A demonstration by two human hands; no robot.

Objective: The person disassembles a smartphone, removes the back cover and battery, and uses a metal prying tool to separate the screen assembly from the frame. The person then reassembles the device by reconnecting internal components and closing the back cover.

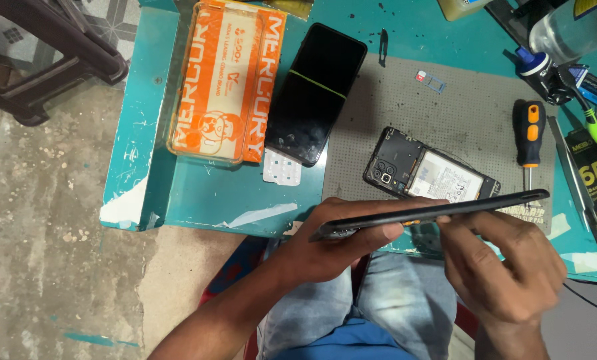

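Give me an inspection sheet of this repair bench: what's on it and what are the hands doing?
Surface: teal table, scuffed, with a grey work mat.
Job's things: thin dark phone panel held edge-on; opened phone on the mat.
Clutter: orange-and-clear box, black phone, orange-handled screwdriver, SIM tray, clear bottle.
Hands: left hand grips the panel's left end; right hand pinches its right part.
Cables: thin black cable at lower right.
Surroundings: concrete floor, dark stool.

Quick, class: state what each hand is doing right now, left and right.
Left hand: closed, holding the thin dark phone edge-on at its near end.
Right hand: fingers curled, gripping the same phone from below, near the middle.
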